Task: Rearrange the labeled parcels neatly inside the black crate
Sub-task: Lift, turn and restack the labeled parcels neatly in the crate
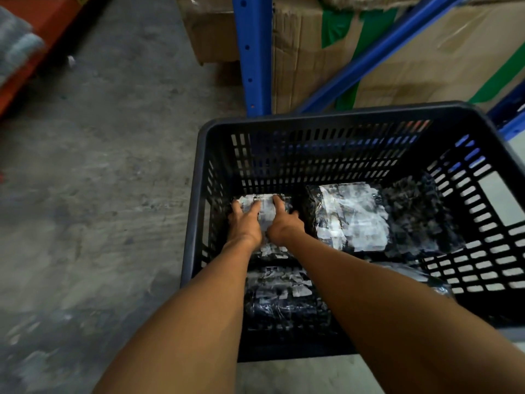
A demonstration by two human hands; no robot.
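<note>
Both hands, left hand (245,220) and right hand (284,223), rest with fingers spread flat on a labeled parcel (262,211) at the black crate's (196,194) far-left corner; neither grips it. Another labeled parcel (352,217) lies just beside.

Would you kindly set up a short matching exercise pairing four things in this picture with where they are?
Things:
1. Crate
2. Large parcel
3. Small parcel
4. Boxes

Places:
A. under both hands, far left corner of the crate
B. on the blue rack behind the crate
C. on the concrete floor
D. far right part of the crate, untouched

Pairs: 1-C, 2-D, 3-A, 4-B
</note>
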